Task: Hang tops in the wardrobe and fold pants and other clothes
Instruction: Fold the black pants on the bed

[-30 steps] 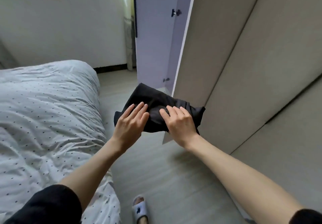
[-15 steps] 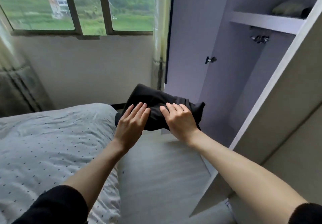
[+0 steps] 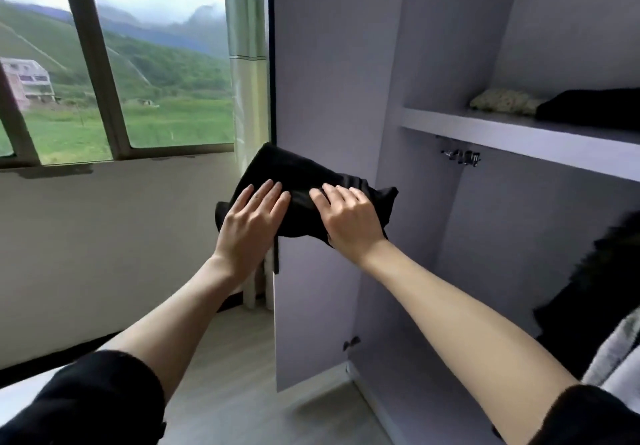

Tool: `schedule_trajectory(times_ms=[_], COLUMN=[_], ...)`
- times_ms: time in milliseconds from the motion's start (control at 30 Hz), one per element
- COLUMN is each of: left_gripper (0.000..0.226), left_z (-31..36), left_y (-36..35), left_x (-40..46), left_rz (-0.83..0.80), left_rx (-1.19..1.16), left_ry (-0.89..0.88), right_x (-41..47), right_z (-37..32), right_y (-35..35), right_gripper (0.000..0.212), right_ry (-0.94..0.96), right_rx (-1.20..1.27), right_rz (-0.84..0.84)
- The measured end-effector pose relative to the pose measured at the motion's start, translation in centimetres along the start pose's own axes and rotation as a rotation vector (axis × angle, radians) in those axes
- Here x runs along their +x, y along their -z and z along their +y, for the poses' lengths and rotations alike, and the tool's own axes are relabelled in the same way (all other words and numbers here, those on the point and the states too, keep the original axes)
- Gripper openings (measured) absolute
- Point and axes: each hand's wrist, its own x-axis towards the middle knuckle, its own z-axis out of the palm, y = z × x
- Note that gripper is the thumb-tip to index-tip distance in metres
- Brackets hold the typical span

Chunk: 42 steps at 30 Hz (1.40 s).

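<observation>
Item in hand: a folded black garment point(image 3: 311, 184), carried in the air by both hands in front of the open wardrobe point(image 3: 450, 236).

Left hand point(image 3: 251, 222): fingers extended flat across the top of the garment's left part; the thumb is hidden beneath, so a clamp from below is presumed, not seen. Right hand point(image 3: 349, 221): fingers lightly curled over the top of the garment's right part, thumb likewise out of sight. The garment's far corner projects beyond the right hand, toward the wardrobe interior.

Progress, as judged from the present state: this piece appears folded and is in transit to storage. The shelf point(image 3: 519, 132), above and to the right of the right hand, already carries a dark folded item point(image 3: 588, 108) and a pale patterned item point(image 3: 502, 101) beside it. Below and to the right of the right hand, dark and grey clothing point(image 3: 595, 323) hangs at the frame edge, suggesting some tops are already hung.

Outstanding: placing this garment, probably on the shelf. Whether further clothes await cannot be determined; none show.
</observation>
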Motion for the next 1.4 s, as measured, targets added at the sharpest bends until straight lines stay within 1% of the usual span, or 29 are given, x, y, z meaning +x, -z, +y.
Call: schedule_trajectory(times_ms=[100, 167, 267, 367, 533, 600, 667, 767, 833, 933, 1033, 1100, 1133, 1167, 1200, 1233, 1267, 1300, 1333, 1367, 1400], left_gripper=[0.043, 0.042, 0.04, 0.046, 0.044, 0.044, 0.05, 0.06, 0.06, 0.06, 0.065, 0.073, 0.077, 0.081, 0.083, 0.082, 0.077, 0.072, 0.071, 0.072, 0.073], left_z=[-1.3, -2.0, -2.1, -1.1, 2.6, 4.2, 6.0, 9.4, 11.6, 14.3, 16.8, 17.7, 18.1, 18.4, 18.6, 18.6, 18.5, 18.4, 18.3, 18.3, 18.4], left_y=[-3.5, -6.2, -10.0, -12.7, -15.6, -17.1, -18.6, -22.1, -24.2, -27.2, -29.8, -31.6, -32.8, -34.0, -35.1, -36.2, -37.1, -37.8, -38.4, -39.0, -39.6], left_x=[5.7, 9.6, 15.2, 21.0, 29.2, 32.4, 35.4, 40.1, 43.0, 47.0, 51.7, 53.8, 54.8, 55.7, 56.6, 57.2, 57.7, 58.0, 58.3, 58.8, 59.4], left_rz=[0.045, 0.087, 0.166, 0.225, 0.299, 0.322, 0.323, 0.288, 0.301, 0.372, 0.372, 0.313, 0.248, 0.167, 0.059, -0.082, -0.275, -0.485, -0.647, -0.745, -0.792], left_rx=[-0.045, -0.081, -0.143, -0.214, -0.354, -0.39, -0.415, -0.462, -0.455, -0.363, -0.311, -0.31, -0.302, -0.288, -0.286, -0.307, -0.36, -0.427, -0.492, -0.539, -0.567], left_ry=[-0.04, -0.076, -0.157, -0.243, -0.346, -0.375, -0.388, -0.364, -0.354, -0.371, -0.385, -0.371, -0.362, -0.363, -0.382, -0.417, -0.45, -0.461, -0.452, -0.443, -0.448], right_x=[3.4, 5.4, 7.1, 8.5, 9.7, 9.9, 10.2, 10.5, 10.6, 10.4, 10.7, 10.9, 11.1, 11.4, 11.5, 11.4, 11.3, 11.2, 11.2, 11.1, 11.0], right_z=[4.1, 7.0, 11.1, 15.5, 22.2, 25.1, 28.1, 33.7, 37.1, 41.7, 46.9, 49.2, 50.3, 51.3, 52.2, 53.2, 53.8, 54.3, 54.8, 55.3, 55.8], right_y=[-3.1, -4.9, -6.8, -7.4, -6.3, -6.5, -6.8, -8.3, -9.5, -11.6, -13.9, -15.7, -16.7, -17.6, -18.6, -19.6, -20.4, -21.0, -21.4, -21.9, -22.4], right_gripper=[0.032, 0.028, 0.024, 0.027, 0.047, 0.045, 0.04, 0.047, 0.053, 0.055, 0.045, 0.041, 0.041, 0.046, 0.056, 0.068, 0.076, 0.079, 0.079, 0.076, 0.072], right_ry=[-0.014, -0.036, -0.087, -0.148, -0.249, -0.277, -0.291, -0.32, -0.354, -0.363, -0.346, -0.325, -0.335, -0.372, -0.439, -0.512, -0.592, -0.676, -0.738, -0.774, -0.81], right_rx=[-0.097, -0.167, -0.271, -0.39, -0.579, -0.64, -0.718, -0.796, -0.807, -0.835, -0.882, -0.91, -0.932, -0.952, -0.911, -0.768, -0.565, -0.356, -0.207, -0.105, -0.025], right_rz=[0.067, 0.091, 0.096, 0.05, -0.054, -0.082, -0.128, -0.231, -0.288, -0.273, -0.202, -0.174, -0.192, -0.257, -0.377, -0.547, -0.729, -0.884, -0.968, -0.988, -0.977])
